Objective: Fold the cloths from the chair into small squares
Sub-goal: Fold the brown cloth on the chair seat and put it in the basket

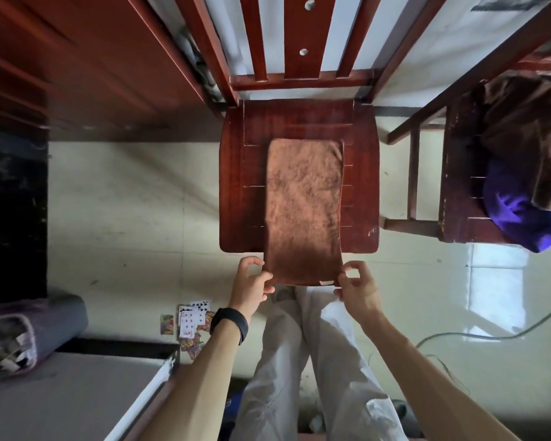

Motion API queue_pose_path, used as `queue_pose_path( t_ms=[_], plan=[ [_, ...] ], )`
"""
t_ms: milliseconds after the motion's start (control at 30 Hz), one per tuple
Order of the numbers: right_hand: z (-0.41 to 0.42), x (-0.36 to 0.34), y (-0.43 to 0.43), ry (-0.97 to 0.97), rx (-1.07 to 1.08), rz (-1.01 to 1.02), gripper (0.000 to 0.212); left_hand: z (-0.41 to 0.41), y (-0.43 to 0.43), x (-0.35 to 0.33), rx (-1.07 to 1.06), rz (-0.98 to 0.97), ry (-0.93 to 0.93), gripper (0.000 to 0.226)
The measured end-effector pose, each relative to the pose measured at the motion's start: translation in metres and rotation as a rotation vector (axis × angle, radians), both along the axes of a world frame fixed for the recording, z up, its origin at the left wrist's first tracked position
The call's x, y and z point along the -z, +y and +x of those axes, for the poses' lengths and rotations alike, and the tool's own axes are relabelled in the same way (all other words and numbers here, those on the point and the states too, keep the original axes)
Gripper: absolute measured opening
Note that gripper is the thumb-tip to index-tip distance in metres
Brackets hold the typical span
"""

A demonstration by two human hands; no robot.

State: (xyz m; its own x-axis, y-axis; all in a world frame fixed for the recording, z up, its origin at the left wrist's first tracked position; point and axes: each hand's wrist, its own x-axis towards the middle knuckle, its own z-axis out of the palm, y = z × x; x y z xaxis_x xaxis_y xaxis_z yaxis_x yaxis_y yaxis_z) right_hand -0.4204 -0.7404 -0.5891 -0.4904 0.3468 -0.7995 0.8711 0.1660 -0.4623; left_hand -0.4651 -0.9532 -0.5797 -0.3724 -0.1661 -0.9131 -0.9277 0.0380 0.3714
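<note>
A brown terry cloth lies as a long strip down the middle of a red wooden chair seat, its near end hanging past the front edge. My left hand pinches the near left corner of the cloth. At the near right corner, my right hand pinches the cloth beside a small white label. On a second chair at the right lies a heap of cloths: a dark brown one over a purple-blue one.
Playing cards lie scattered on the pale tiled floor near my left wrist. A rolled grey-purple bundle rests on a surface at the lower left. A cable runs across the floor at the right. My legs in light trousers stand below the chair.
</note>
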Motion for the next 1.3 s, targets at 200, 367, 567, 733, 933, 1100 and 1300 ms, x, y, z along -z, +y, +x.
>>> queue_pose_path(
  t_ms=[200,367,567,733,933,1100,1300],
  plan=[
    [-0.015,-0.032,0.006,0.05,-0.111,0.035,0.023,-0.023,-0.012,-0.021,0.247,0.016,0.064,0.008],
    [-0.065,-0.047,0.031,0.118,-0.289,-0.012,0.031,-0.083,-0.027,-0.044,0.558,0.142,0.185,0.034],
    [-0.135,-0.025,0.045,0.258,-0.325,0.217,0.013,-0.162,-0.015,-0.022,0.828,-0.289,0.506,0.023],
    [-0.19,0.015,0.047,0.234,-0.231,0.162,0.027,-0.213,0.012,0.028,0.676,-0.279,0.435,0.031],
    [-0.227,0.058,0.044,0.194,-0.2,0.206,0.034,-0.233,0.032,0.076,0.476,-0.392,0.431,0.022],
    [-0.239,0.073,0.041,0.175,-0.238,0.266,0.035,-0.233,0.035,0.093,0.53,-0.499,0.528,0.017],
    [-0.243,0.085,0.034,0.145,-0.221,0.372,0.042,-0.233,0.038,0.102,0.677,-0.648,0.704,0.018]
  ],
)
